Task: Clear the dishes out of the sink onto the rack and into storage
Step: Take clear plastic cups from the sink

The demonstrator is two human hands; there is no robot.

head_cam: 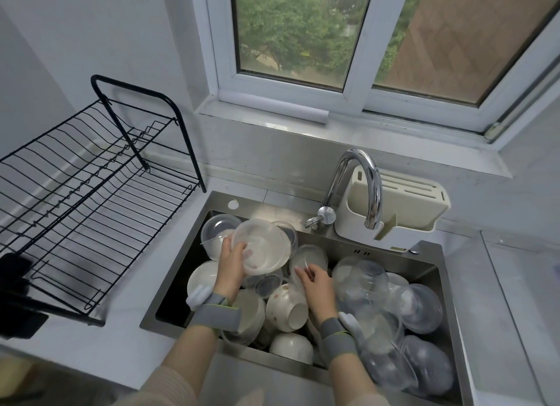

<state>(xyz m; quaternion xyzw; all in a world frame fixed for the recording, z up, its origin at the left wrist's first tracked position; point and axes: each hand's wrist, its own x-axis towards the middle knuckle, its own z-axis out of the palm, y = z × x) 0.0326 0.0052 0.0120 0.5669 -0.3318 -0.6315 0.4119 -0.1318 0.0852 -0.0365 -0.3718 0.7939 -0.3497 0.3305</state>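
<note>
Gripping clear bowl [261,245], left hand [231,265]; right hand [315,281] relaxed; faucet [359,181] behind.

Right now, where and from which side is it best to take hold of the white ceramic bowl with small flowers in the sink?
Probably by the rim of the flowered bowl: it lies on its side, mouth facing the lower right. Come from there, thumb inside, fingers on the outer wall.

Both hands are bare, left hand [231,261] and right hand [316,286]. Each wrist has a grey strap [216,316] with a thin green edge and a white plastic pod [198,293] clipped on. Beige knit sleeves [169,387] are pushed up the forearms.
</note>
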